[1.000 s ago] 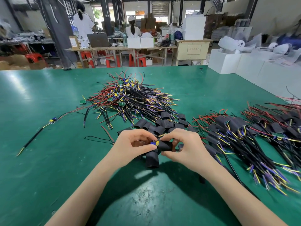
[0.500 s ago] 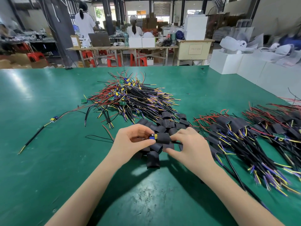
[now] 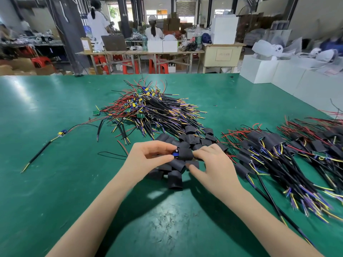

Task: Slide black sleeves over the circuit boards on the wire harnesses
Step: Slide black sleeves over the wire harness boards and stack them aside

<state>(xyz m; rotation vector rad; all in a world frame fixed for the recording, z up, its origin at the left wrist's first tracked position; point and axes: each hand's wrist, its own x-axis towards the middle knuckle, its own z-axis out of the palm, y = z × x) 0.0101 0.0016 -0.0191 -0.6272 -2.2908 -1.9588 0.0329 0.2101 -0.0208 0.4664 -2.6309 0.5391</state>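
left hand (image 3: 148, 157) pinches board (image 3: 175, 154) | right hand (image 3: 213, 164) pinches black sleeve (image 3: 185, 153) | i fear the capacitor snags the sleeve mouth, buckling it

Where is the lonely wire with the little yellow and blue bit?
In the head view, the lone harness lies on the green table at the far left, apart from the big unsleeved wire pile to its right.

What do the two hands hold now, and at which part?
The left hand pinches the board's bare blue end; the right hand holds the black sleeve at its other end.
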